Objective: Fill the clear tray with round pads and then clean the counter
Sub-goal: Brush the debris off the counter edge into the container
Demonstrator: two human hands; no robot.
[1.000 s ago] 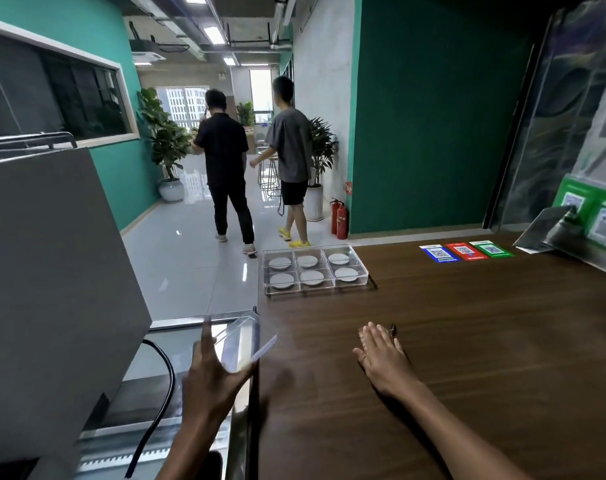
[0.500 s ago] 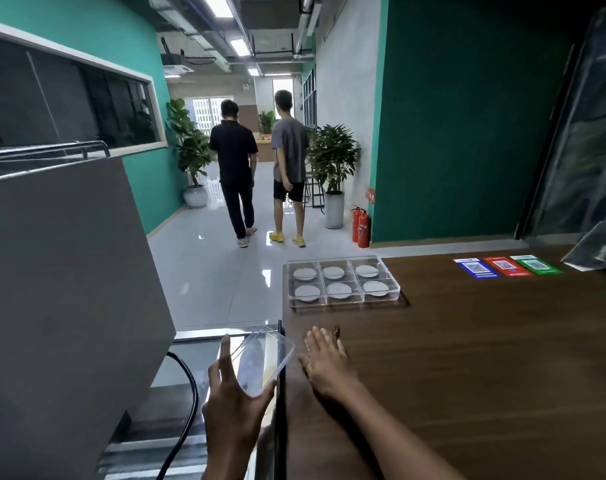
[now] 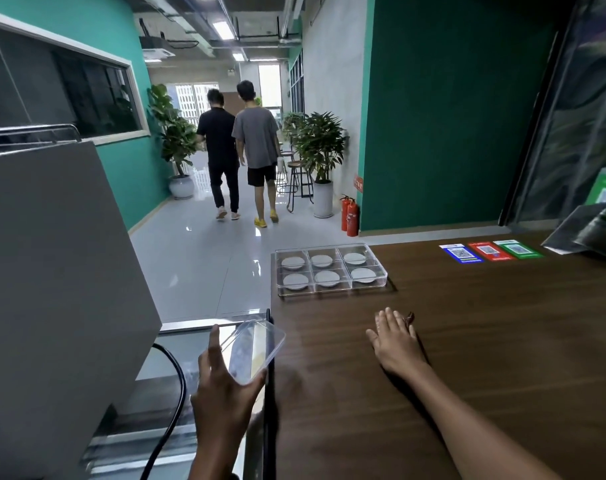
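We have a single head-worn view, looking forward and slightly down over the dark wood counter (image 3: 468,358) from its near edge. Our forearms enter from the bottom, close to the lens; the hallway floor (image 3: 204,265) stretches away ahead on the left. No second view overlaps it.

- Counter (image 3: 468,341): dark wood-grain top, smooth, low sheen.
- Clear tray (image 3: 330,289): transparent hard plastic, glossy.
- Round pads (image 3: 296,281): white, matt, soft-looking.
- Lid (image 3: 255,348) in left hand (image 3: 222,389): clear glossy plastic.
- Machine housing (image 3: 52,289): grey, matt, smooth.
- Floor (image 3: 204,258): pale, polished, reflective.
- Cable (image 3: 177,393): black, smooth.
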